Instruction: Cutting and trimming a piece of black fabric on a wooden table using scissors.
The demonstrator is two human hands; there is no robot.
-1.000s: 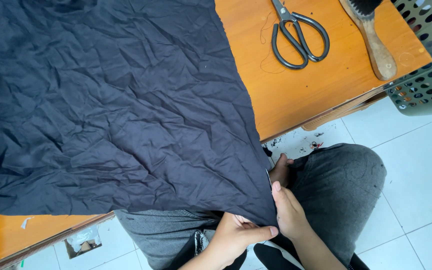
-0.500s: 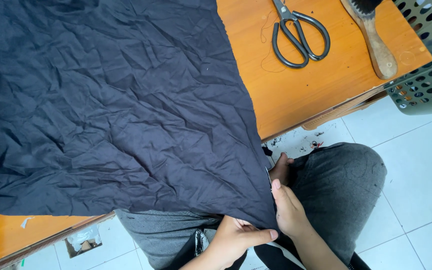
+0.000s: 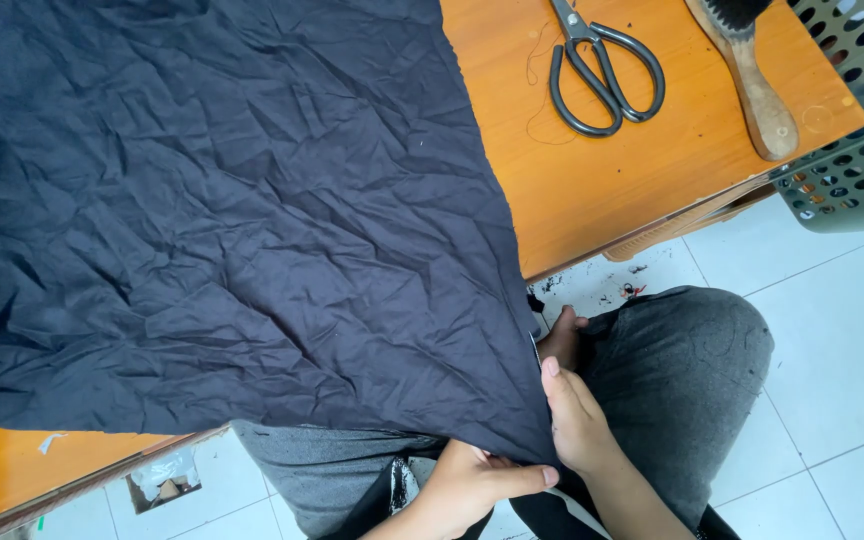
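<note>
Dark crumpled cloth (image 3: 222,210) covers most of your orange table (image 3: 632,190) and drapes over your lap, where your left hand (image 3: 477,480) and right hand (image 3: 577,420) pinch its corner. Beyond lie one pair of scissors (image 3: 602,70), one wooden brush (image 3: 752,75), one green basket (image 3: 857,110).

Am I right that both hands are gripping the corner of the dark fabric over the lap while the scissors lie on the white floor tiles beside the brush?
Not quite. The scissors lie on the orange table, not the floor tiles, as the head view shows. The rest holds: the brush is beside them, and the left hand and right hand grip the dark fabric corner over the lap.
</note>
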